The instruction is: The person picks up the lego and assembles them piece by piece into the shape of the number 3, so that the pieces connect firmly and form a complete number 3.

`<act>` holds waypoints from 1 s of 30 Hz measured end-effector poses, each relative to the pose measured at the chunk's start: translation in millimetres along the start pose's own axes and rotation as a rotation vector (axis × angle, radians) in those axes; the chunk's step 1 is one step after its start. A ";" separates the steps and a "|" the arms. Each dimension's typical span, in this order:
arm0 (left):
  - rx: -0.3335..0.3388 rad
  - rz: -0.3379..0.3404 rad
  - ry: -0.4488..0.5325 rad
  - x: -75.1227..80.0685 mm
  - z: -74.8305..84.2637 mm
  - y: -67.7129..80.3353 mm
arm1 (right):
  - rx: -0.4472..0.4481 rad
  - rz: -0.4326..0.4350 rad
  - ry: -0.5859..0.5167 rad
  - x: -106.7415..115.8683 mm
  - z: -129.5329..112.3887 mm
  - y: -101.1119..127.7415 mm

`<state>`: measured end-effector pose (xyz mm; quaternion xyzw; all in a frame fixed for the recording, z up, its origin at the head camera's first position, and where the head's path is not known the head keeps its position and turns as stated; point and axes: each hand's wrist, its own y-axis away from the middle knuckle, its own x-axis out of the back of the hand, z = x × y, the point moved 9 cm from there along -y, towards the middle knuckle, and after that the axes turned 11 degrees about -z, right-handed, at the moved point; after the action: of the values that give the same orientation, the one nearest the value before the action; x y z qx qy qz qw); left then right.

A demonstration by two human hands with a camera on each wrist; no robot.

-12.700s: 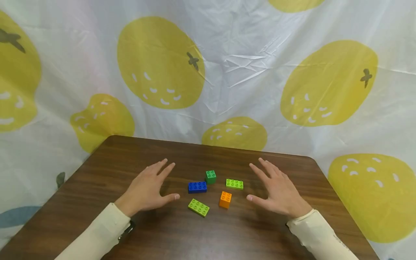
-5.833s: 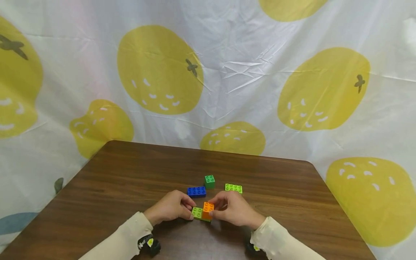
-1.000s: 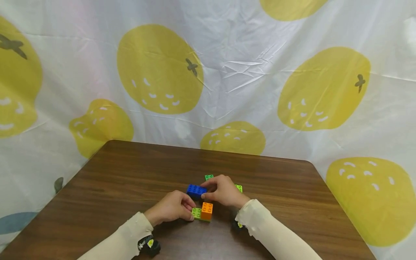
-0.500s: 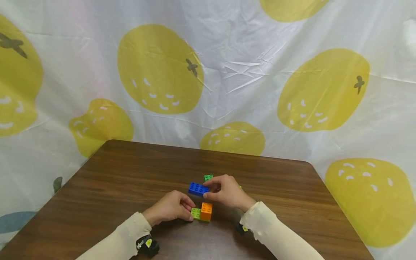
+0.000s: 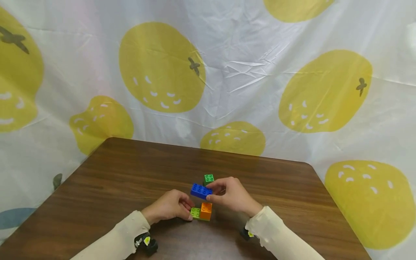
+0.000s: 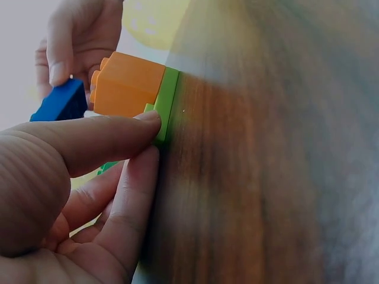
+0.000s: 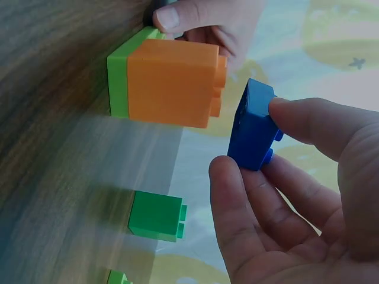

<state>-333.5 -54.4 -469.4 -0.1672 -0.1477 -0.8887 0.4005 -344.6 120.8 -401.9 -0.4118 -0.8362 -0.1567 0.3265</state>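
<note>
Head view: unmarked blue brick (image 5: 201,191) in right hand (image 5: 231,195) grip.

On the worktop (image 5: 130,180), a small brick (image 5: 206,211) sits on a flat brick (image 5: 195,212); behind them stands a square brick (image 5: 209,178), a long brick (image 5: 201,191) held between

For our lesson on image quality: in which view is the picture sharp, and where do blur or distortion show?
Head view: evenly lit and sharp, blue brick crisp, backdrop edges bowed by the wide lens. Left wrist view: the table is smeared and soft, the left hand looms large. Right wrist view: orange brick is sharp, the wood grain beside it streaked.
</note>
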 end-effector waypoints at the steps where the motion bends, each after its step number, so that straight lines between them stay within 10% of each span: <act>1: -0.001 0.000 0.001 0.1 -0.4 0.0 | 0.003 0.000 -0.001 0.1 -0.7 1.5; 30: -0.006 -0.001 0.050 0.0 -4.7 -0.5 | 0.058 -0.040 -0.034 -17.7 -4.3 16.2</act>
<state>-334.7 -55.9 -473.8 -0.1460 -0.1352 -0.8932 0.4033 -322.1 118.0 -410.8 -0.3880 -0.8540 -0.1320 0.3205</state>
